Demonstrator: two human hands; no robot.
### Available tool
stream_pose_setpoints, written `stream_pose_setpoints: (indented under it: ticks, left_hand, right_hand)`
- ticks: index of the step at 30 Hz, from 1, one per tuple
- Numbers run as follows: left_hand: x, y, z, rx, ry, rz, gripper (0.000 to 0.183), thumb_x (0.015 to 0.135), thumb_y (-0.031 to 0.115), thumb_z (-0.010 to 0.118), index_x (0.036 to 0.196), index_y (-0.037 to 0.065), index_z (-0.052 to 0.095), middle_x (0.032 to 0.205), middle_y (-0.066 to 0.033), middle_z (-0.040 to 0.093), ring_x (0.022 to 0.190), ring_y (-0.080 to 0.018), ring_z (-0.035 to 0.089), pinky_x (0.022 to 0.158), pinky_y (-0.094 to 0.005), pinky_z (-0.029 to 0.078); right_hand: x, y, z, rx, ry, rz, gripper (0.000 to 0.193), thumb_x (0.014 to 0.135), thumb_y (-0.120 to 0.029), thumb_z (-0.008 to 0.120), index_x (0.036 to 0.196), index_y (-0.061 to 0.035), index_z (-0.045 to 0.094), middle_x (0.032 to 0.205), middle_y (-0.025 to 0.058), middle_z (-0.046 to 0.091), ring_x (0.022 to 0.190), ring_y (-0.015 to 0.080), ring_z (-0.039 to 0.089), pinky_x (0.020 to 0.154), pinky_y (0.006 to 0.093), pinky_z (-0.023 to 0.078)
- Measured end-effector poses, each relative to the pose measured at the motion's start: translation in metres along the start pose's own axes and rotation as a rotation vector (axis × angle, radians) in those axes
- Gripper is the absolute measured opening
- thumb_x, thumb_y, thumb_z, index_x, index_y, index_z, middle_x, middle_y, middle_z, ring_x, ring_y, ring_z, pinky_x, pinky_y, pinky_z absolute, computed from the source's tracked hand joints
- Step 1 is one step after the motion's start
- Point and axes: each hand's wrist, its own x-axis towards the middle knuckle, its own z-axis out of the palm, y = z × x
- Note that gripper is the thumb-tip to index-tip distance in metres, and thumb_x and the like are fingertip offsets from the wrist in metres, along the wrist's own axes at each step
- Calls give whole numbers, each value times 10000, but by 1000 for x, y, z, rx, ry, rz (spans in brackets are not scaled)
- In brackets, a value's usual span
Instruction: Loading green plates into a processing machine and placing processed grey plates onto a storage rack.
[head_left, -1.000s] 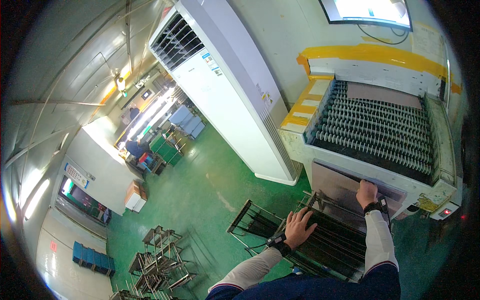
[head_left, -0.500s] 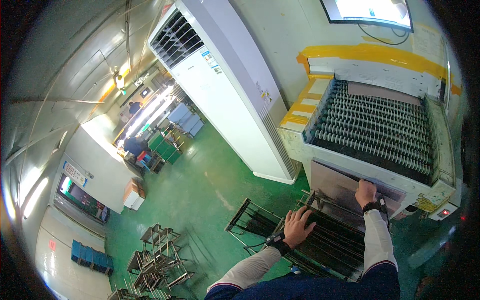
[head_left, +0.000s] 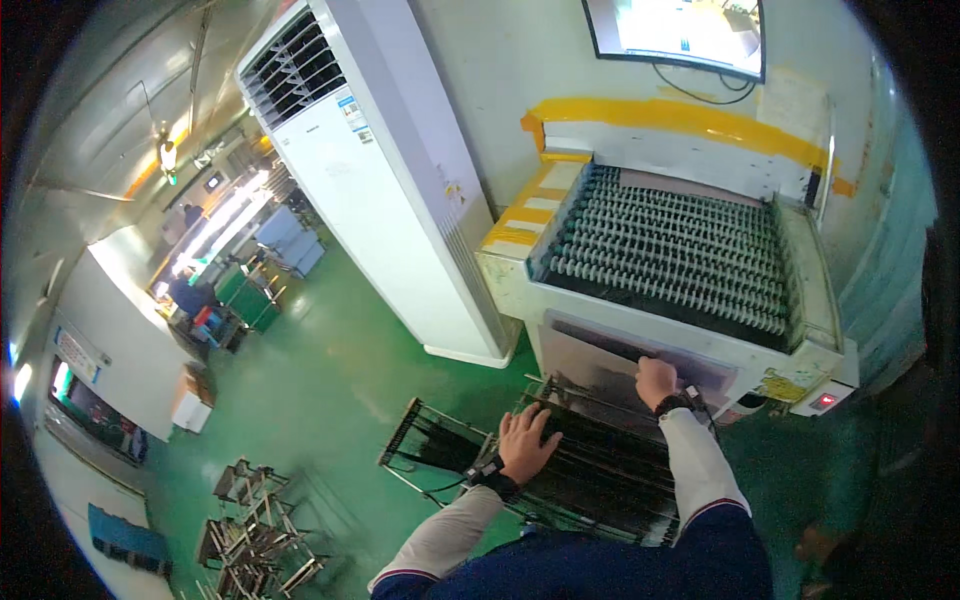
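The right hand [head_left: 656, 378] has its fingers curled closed on the upper edge of a flat pinkish-grey panel [head_left: 590, 355], which stands tilted against the front of a roller conveyor [head_left: 670, 250]. The left hand [head_left: 525, 445] lies palm down over the near side of a black slotted rack [head_left: 600, 475], fingers spread and gripping nothing; whether the whole palm touches it, I cannot tell. The rack stands just below the panel, and a smaller black rack [head_left: 435, 445] sits beside it to the left. Rows of pale discs line the conveyor, with a 2nd panel [head_left: 695, 190] at its far end. A wall monitor [head_left: 685, 30] hangs above; a tall white air conditioner [head_left: 370, 190] stands left on the green floor [head_left: 330, 390].
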Motion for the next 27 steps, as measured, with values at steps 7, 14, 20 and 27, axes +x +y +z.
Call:
stream_pose_setpoints:
  ticks: [7,14,20,27]
  left_hand:
    - [-1,-8,7,-8,107,53,592,950,485,703,1408,121,617,1489,-135,556,1335,-365,543,1205,-586,293]
    - [-1,-9,10,15,74,30,596,970,485,671,1437,127,574,1518,-136,526,1378,-362,510,1230,-587,249]
    - [0,-4,8,-11,129,21,585,933,460,715,1395,116,613,1470,-115,556,1321,-335,547,1217,-572,275]
    - [0,-2,7,-20,135,11,577,920,455,726,1381,120,632,1465,-118,566,1323,-337,547,1221,-569,274]
  right_hand:
    - [25,-3,-91,-72,34,55,231,825,-254,752,897,-49,674,887,227,714,917,446,698,784,557,529]
    - [38,24,-241,165,330,144,306,805,-291,820,999,-65,749,967,210,746,887,378,732,761,456,561]
    - [44,78,-240,1248,579,437,252,899,-160,793,1088,-8,724,1051,68,744,954,214,701,865,391,550]
    - [47,82,-168,1877,79,453,204,961,-89,700,1162,-101,668,1140,60,721,1061,238,696,906,412,549]
